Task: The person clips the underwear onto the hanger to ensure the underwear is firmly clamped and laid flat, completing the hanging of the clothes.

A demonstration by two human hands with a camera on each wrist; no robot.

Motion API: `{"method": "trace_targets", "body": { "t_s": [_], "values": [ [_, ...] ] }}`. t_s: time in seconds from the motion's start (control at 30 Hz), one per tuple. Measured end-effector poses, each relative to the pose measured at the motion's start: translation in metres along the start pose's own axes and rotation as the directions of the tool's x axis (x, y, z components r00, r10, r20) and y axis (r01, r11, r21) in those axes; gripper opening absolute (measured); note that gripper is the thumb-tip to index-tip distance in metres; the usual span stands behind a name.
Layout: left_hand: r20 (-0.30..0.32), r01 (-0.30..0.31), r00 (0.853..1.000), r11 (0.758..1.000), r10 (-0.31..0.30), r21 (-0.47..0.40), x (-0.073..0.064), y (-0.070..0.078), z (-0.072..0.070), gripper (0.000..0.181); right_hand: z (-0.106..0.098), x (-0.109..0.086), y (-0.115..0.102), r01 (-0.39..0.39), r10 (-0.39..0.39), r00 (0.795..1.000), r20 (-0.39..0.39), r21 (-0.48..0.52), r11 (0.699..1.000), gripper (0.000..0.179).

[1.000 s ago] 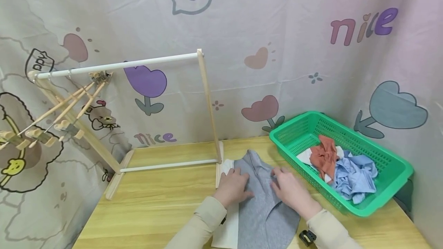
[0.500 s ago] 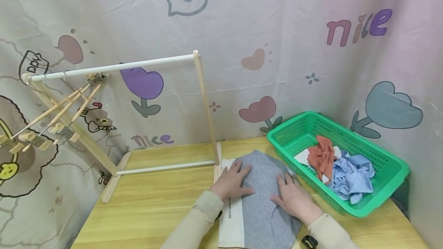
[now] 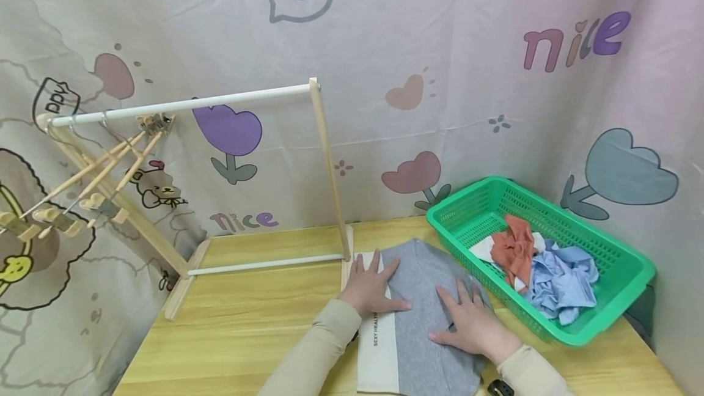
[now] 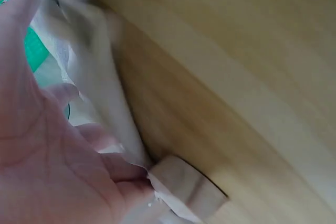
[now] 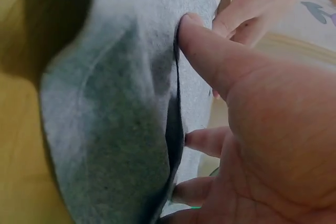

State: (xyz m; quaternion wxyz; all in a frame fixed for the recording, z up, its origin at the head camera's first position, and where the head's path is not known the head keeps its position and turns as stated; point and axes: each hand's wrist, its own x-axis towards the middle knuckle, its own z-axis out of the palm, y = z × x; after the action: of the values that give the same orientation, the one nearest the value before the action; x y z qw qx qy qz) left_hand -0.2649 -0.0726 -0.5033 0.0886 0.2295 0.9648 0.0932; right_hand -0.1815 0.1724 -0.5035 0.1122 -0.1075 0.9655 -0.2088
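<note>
A pair of grey underpants (image 3: pixel 420 289) with a wide white waistband (image 3: pixel 379 359) lies on the wooden table, the printed band along its left side. My left hand (image 3: pixel 373 289) rests on the waistband with spread fingers, its thumb reaching onto the grey cloth. On the right part of the grey cloth rests my right hand (image 3: pixel 474 324), its fingers also spread. In the right wrist view, the thumb and fingertips touch the grey cloth (image 5: pixel 118 129) beside a dark fold. The left wrist view shows the palm by the band's edge (image 4: pixel 100 77).
A green basket (image 3: pixel 621 261) at the right holds crumpled orange-and-white cloth (image 3: pixel 515 249) and light blue cloth (image 3: pixel 561 277). A wooden rack (image 3: pixel 329 164) stands at the left, with several clip hangers (image 3: pixel 110 161) on its white top bar (image 3: pixel 220 100). A patterned curtain hangs behind.
The grey underpants have been spread flatter and shifted slightly right. The waistband's print has come into view. Both hands have moved a little right and their fingers are more spread.
</note>
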Motion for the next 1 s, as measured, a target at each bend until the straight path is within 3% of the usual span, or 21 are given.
{"method": "trace_targets", "body": {
  "t_s": [0.2, 0.57, 0.7, 0.83, 1.0],
  "values": [
    [0.008, 0.016, 1.000, 1.000, -0.016, 0.015, -0.004, 0.001, 0.000, 0.108, -0.003, -0.006, 0.004, 0.015, -0.015, 1.000, -0.003, 0.021, 1.000, 0.104],
    [0.018, 0.030, 0.999, 0.999, -0.031, 0.032, -0.013, -0.004, -0.001, 0.112, -0.013, -0.014, 0.009, 0.080, -0.079, 0.997, 0.012, -0.047, 0.996, 0.105],
    [0.018, 0.033, 0.999, 0.998, -0.034, 0.051, -0.016, -0.003, -0.002, 0.113, -0.016, -0.009, 0.004, 0.106, -0.114, 0.991, -0.072, -0.110, 0.988, 0.086],
    [0.016, 0.038, 0.999, 0.997, -0.039, 0.064, -0.018, -0.002, -0.003, 0.113, -0.013, 0.005, 0.004, 0.123, -0.148, 0.969, -0.198, -0.133, 0.983, 0.076],
    [0.017, 0.039, 0.999, 0.996, -0.041, 0.075, -0.020, -0.001, -0.002, 0.113, -0.008, 0.021, 0.009, 0.066, -0.079, 0.979, -0.190, -0.074, 0.995, 0.085]
  ]
}}
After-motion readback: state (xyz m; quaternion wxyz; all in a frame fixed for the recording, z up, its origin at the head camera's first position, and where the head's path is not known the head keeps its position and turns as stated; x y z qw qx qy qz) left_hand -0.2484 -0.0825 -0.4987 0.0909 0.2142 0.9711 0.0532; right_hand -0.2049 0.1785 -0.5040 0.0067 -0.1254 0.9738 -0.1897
